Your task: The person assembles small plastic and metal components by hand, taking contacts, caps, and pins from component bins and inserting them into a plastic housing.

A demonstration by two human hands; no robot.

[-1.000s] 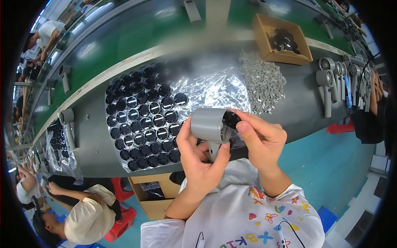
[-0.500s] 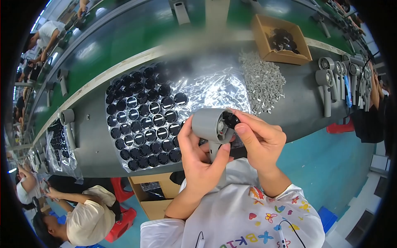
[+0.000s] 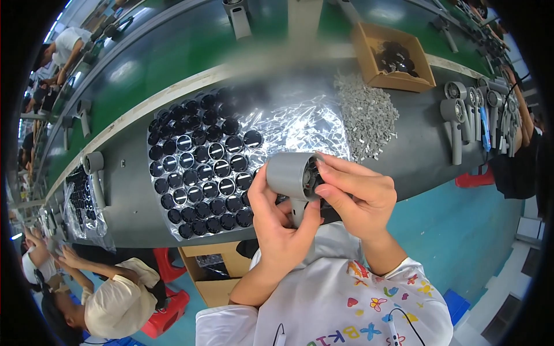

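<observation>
My left hand is closed round a grey handheld fan, fingers behind its round head and thumb by the top of its handle. The fan's open end is turned to the right. At that opening, my right hand pinches a small round black part between thumb and fingers. The part sits in the mouth of the fan head, largely hidden by the fingertips. Behind the left hand, rows of round black caps lie on a clear plastic sheet.
A heap of small grey pieces lies beyond the right hand. Behind it stands a cardboard box of black parts. Several grey fans stand at the right. A green conveyor runs along the back. A co-worker sits at the lower left.
My right hand has shifted slightly left, bringing the black part from just outside the fan's opening into it. The left hand and fan have barely moved.
</observation>
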